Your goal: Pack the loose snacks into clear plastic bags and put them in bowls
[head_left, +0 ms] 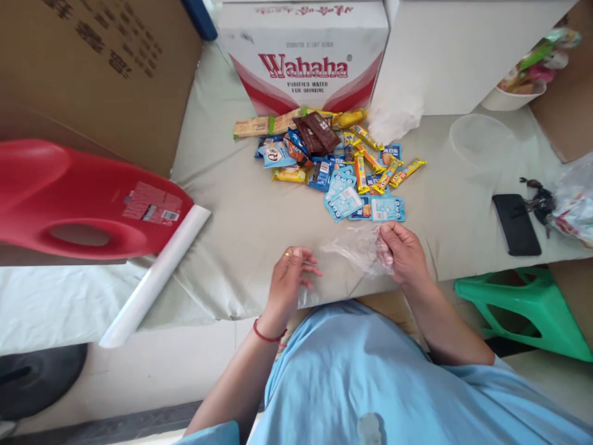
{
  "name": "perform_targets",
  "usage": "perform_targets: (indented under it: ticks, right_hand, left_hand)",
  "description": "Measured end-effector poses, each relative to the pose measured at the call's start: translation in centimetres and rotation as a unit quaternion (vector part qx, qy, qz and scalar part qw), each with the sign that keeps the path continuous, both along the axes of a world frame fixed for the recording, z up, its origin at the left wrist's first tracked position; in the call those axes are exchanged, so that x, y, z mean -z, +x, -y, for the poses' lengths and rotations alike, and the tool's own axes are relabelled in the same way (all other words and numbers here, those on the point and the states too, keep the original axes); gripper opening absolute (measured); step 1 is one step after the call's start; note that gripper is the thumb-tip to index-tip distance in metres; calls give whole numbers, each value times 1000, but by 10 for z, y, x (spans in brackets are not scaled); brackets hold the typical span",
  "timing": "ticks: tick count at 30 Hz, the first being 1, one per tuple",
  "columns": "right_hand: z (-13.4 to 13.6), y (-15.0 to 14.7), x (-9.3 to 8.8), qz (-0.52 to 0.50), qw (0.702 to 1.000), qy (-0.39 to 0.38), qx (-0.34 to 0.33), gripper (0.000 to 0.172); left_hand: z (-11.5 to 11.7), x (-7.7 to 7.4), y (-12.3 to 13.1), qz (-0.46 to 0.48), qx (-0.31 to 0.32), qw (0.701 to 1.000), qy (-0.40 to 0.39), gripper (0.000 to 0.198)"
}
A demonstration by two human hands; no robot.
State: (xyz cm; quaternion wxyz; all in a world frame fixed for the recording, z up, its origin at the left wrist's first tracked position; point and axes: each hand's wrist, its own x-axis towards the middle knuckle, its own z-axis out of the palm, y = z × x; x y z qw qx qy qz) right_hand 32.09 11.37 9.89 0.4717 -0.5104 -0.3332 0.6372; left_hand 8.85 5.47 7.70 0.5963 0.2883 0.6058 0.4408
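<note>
A clear plastic bag point(353, 250) lies at the table's near edge between my hands. My right hand point(402, 250) is closed on the bag's right end, fingers pinched into the film. My left hand point(291, 278) rests on the bag's left part, fingers curled and touching the film; it wears a ring and a red wrist cord. Just beyond the bag lies a pile of small snack packets point(333, 161): blue sachets, yellow and orange bars, brown wrappers.
A Wahaha water carton point(303, 55) stands behind the snacks. A red plastic container point(74, 198) and a white roll point(155, 275) lie left. A clear tub point(482, 142), black phone point(516, 224) and keys point(540, 201) sit right; a green stool point(528, 309) stands below.
</note>
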Motion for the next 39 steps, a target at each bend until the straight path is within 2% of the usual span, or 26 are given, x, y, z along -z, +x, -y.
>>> perform_targets:
  ticks: [3,7,9,11,13,16,19,22,24,27,30,32,34,36,38,39]
  right_hand:
    - [2,-11,-8,-49,999,1,-19,44]
    - [4,-16,-17,-143,987,-45,-64,41]
    - [2,-11,-21,-157,984,-52,-69,40]
    - [-3,0,-24,-136,989,-38,-47,39]
    - [-11,14,-25,-78,997,-10,-10,38]
    - [-25,35,-18,34,999,31,9,37]
    - [-37,47,-3,125,989,83,-14,36]
    - [-48,50,10,199,968,142,-64,36]
    - [-54,47,14,219,955,165,-111,35]
    - [-63,39,15,199,945,178,-188,34]
    - [-70,28,8,168,933,191,-253,35]
    - [-73,21,1,157,924,201,-286,36]
    - [-78,14,-6,149,916,203,-313,38]
    - [-84,10,-11,151,911,207,-324,38]
    - [-91,9,-15,180,909,232,-296,37]
    - [-93,10,-17,209,909,249,-259,36]
  left_hand:
    - [6,-3,24,107,-9,994,-24,76]
    - [-2,-8,42,166,-15,986,-27,103]
    - [-9,-11,39,187,29,981,-41,97]
    - [-12,-13,30,191,110,974,-42,75]
    - [-10,-13,17,168,186,967,-38,57]
    - [2,-10,-4,113,234,965,-29,45]
    - [19,-10,-27,59,265,962,-20,41]
    - [32,-21,-56,-23,306,950,-49,47]
    - [36,-32,-75,-92,300,947,-72,59]
    - [28,-46,-90,-191,208,958,-47,61]
    - [4,-50,-76,-248,126,960,31,54]
    - [-17,-43,-52,-215,103,968,73,56]
    - [-36,-33,-24,-130,108,982,85,57]
    - [-49,-21,0,-58,163,982,79,52]
    - [-54,-10,18,-25,185,979,76,50]
    - [-55,-6,24,-23,165,983,78,51]
